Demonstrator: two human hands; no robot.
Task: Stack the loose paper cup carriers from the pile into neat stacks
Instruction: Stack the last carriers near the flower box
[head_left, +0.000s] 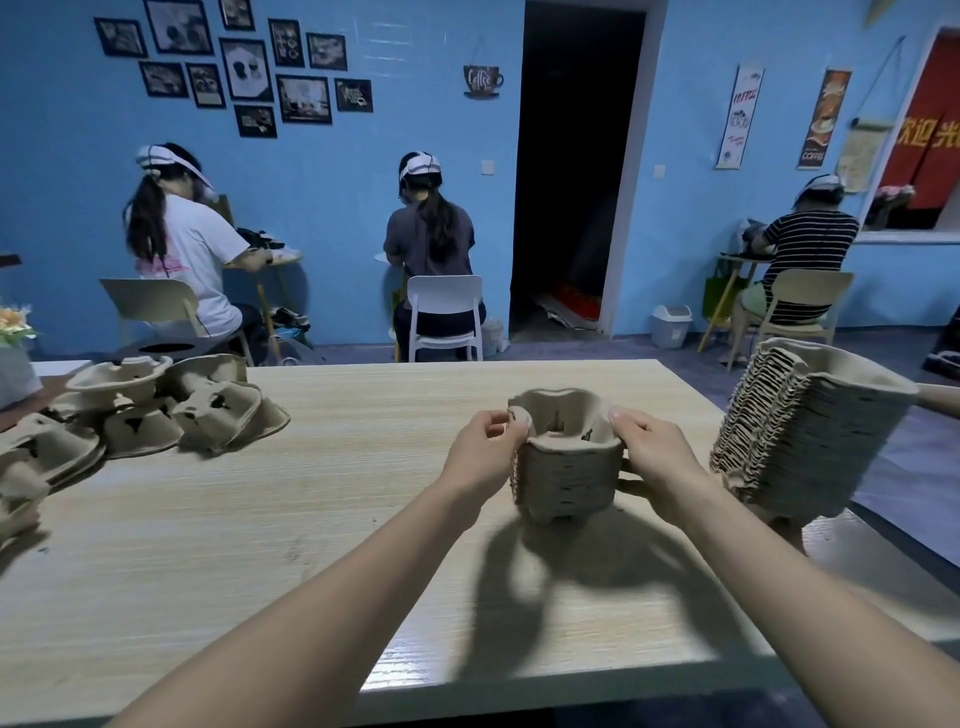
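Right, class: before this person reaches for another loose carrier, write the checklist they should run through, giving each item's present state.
1. Top carrier seated flush on the small stack: cannot tell; its rim looks uneven.
2. Left hand and right hand steadying both sides: ok.
3. Small stack standing upright on the table: ok.
4. Loose pile still has carriers to take: ok.
5. Tall stack standing straight: not ok, it leans.

A: What couldn't you see?
B: The left hand (480, 441) fingertips hid behind the stack (566, 462); the pile (130, 410) ran off the left edge.
A: And right?
B: The tall stack (795, 431) base was cut off.
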